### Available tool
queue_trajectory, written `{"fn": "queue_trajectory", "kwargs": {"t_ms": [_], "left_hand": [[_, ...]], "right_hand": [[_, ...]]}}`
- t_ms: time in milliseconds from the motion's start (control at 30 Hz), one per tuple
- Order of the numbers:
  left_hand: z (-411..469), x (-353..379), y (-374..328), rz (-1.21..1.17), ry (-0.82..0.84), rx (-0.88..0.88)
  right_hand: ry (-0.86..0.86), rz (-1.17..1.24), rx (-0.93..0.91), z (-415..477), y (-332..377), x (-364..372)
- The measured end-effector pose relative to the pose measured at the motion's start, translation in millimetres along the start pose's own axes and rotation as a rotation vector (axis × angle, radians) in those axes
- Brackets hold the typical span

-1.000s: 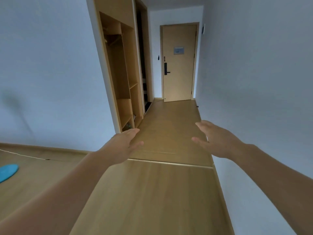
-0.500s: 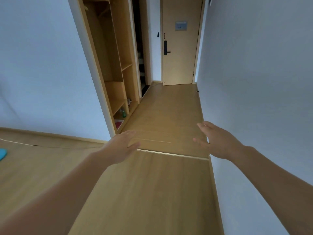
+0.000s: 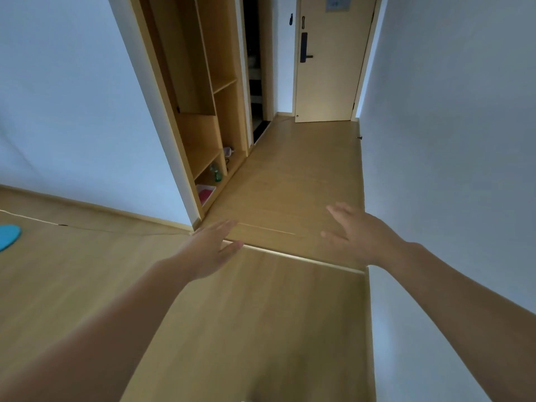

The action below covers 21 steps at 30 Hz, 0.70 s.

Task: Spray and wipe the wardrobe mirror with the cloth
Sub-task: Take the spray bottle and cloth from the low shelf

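An open wooden wardrobe [image 3: 203, 91] stands along the left side of a hallway. On its bottom shelf sit a green spray bottle [image 3: 217, 173] and a pink cloth in a white tray [image 3: 205, 193]. No mirror shows in this view. My left hand [image 3: 209, 250] and my right hand [image 3: 359, 233] are stretched out in front of me over the floor, fingers apart, both holding nothing. They are well short of the wardrobe's bottom shelf.
A closed wooden door [image 3: 327, 59] with a dark handle ends the hallway. White walls [image 3: 452, 117] close in on both sides. A metal threshold strip [image 3: 304, 258] crosses the wooden floor. A blue round mat [image 3: 8, 235] lies at far left. A small object [image 3: 228, 150] sits deeper on the bottom shelf.
The view has advanced toward the hallway and tilted down. The wardrobe looms larger, and its bottom shelf with the bottle and tray has come into sight. Both hands stay out front, empty.
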<state>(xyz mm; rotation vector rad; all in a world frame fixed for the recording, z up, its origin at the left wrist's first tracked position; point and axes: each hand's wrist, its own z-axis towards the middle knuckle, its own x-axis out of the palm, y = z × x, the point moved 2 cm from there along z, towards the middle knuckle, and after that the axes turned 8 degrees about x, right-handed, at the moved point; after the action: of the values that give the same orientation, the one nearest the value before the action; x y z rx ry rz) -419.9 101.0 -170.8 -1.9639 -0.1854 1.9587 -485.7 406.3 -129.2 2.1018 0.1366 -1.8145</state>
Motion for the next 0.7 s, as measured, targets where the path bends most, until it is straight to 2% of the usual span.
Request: {"fn": "queue_trajectory", "kwargs": {"t_ms": [200, 367, 467, 700], "left_hand": [[84, 17, 39, -0.028, 0.055, -0.017], [176, 20, 78, -0.054, 0.092, 0.003], [223, 20, 92, -0.032, 0.152, 0.031], [308, 20, 108, -0.027, 0.172, 0.077]], "right_hand": [[0.013, -0.006, 0.016, 77, -19, 9], [0.035, 0.003, 0.097, 153, -42, 15], [0.049, 0.006, 0.136, 193, -50, 15], [0.056, -0.001, 0.157, 278, -64, 13]]}}
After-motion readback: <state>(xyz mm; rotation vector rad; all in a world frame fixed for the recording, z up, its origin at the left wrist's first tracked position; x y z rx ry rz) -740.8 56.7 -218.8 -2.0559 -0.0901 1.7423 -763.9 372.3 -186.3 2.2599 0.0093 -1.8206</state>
